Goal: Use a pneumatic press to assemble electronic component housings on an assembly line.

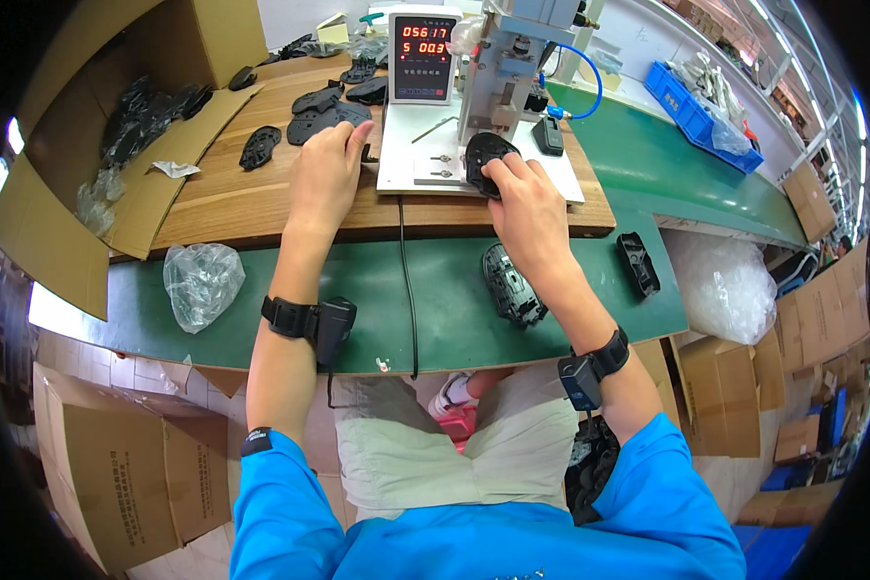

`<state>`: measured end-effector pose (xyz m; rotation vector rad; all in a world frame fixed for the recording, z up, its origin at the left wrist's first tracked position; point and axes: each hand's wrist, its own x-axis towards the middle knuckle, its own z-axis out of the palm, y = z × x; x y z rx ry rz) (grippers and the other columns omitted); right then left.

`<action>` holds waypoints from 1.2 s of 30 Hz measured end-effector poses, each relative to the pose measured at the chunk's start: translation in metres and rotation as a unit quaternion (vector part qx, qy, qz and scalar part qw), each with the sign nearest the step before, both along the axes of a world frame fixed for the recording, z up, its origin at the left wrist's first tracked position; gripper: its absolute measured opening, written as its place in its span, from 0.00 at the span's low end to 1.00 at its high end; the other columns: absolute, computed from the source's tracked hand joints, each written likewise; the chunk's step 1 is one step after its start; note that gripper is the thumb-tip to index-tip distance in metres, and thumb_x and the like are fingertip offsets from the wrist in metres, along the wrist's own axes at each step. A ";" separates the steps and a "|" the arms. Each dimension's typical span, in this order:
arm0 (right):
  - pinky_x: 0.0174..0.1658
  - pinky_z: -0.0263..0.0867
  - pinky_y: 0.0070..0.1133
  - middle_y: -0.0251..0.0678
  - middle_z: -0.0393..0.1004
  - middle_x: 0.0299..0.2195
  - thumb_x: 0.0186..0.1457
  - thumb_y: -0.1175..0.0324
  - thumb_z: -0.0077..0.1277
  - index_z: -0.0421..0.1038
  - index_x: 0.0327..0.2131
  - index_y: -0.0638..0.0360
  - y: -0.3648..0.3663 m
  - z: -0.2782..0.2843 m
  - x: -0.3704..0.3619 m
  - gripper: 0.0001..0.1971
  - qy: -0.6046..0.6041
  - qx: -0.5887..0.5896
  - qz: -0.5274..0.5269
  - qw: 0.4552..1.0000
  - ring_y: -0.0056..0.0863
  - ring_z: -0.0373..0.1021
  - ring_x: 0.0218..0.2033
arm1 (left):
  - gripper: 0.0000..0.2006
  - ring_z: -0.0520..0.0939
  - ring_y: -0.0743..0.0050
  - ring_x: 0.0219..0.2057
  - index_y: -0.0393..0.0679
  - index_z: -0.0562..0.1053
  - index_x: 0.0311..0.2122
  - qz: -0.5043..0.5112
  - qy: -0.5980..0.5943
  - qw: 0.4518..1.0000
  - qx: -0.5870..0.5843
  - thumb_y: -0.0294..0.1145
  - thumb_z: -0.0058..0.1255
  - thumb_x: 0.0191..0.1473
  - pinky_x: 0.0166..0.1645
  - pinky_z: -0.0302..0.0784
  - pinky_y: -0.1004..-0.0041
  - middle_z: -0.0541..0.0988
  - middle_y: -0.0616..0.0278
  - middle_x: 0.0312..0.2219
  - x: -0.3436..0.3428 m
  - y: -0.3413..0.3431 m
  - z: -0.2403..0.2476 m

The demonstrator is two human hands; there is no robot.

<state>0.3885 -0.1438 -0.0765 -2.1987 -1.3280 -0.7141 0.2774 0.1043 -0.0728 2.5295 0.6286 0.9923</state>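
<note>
My right hand (530,208) grips a black mouse-shaped plastic shell (483,155) on the white base plate (412,166), right under the metal press (503,72). Its fingers are bent over the shell's near right edge. Left of the plate, my left hand (327,179) is closed with the thumb raised. A small dark piece (368,155) shows beside its fingers; what they hold, if anything, is hidden. Two small metal fixtures (442,165) and a hex key (435,130) are on the plate. Another black mouse-like housing (512,285) lies on the green bench below my right hand.
Black shells (319,113) are scattered on the wooden board (232,208). An open carton (43,232) of dark parts stands left, near a clear plastic bag (203,283). A counter display (422,56) stands behind the plate. A cable (408,290) crosses the bench; a black tray-like part (638,265) lies right.
</note>
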 end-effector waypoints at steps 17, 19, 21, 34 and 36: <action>0.46 0.74 0.40 0.39 0.73 0.39 0.46 0.80 0.61 0.71 0.38 0.60 0.002 0.002 0.000 0.14 0.014 0.005 -0.008 1.000 0.46 0.72 0.44 | 0.17 0.84 0.48 0.48 0.40 0.74 0.51 -0.131 -0.169 0.975 0.061 0.18 0.58 0.55 0.53 0.79 0.59 0.83 0.50 0.43 0.008 -0.019 -0.005; 0.46 0.73 0.39 0.40 0.74 0.40 0.47 0.81 0.60 0.72 0.39 0.61 -0.001 0.008 0.007 0.14 0.029 0.025 0.016 0.999 0.46 0.72 0.44 | 0.18 0.84 0.47 0.48 0.40 0.74 0.52 -0.160 -0.175 0.968 0.081 0.18 0.58 0.55 0.52 0.80 0.58 0.83 0.50 0.44 0.009 -0.025 -0.004; 0.46 0.73 0.39 0.40 0.75 0.40 0.47 0.81 0.59 0.73 0.40 0.62 -0.010 0.013 0.007 0.14 0.046 0.045 0.041 0.997 0.46 0.72 0.45 | 0.20 0.84 0.46 0.46 0.43 0.76 0.51 -0.203 -0.194 0.952 0.120 0.19 0.60 0.51 0.49 0.82 0.56 0.83 0.51 0.44 0.010 -0.030 -0.005; 0.54 0.69 0.36 0.45 0.74 0.48 0.52 0.80 0.56 0.76 0.48 0.63 -0.148 -0.058 -0.036 0.18 0.139 0.082 -0.028 0.987 0.47 0.70 0.51 | 0.16 0.83 0.54 0.56 0.45 0.77 0.49 -0.240 -0.062 0.911 0.330 0.25 0.54 0.54 0.55 0.84 0.61 0.82 0.54 0.53 0.038 -0.099 -0.022; 0.55 0.69 0.36 0.45 0.73 0.50 0.52 0.79 0.56 0.76 0.49 0.63 -0.150 -0.058 -0.038 0.18 0.134 0.070 -0.024 0.988 0.48 0.69 0.53 | 0.17 0.82 0.54 0.57 0.45 0.76 0.51 -0.205 -0.041 0.918 0.337 0.25 0.53 0.54 0.55 0.83 0.60 0.82 0.52 0.54 0.045 -0.105 -0.021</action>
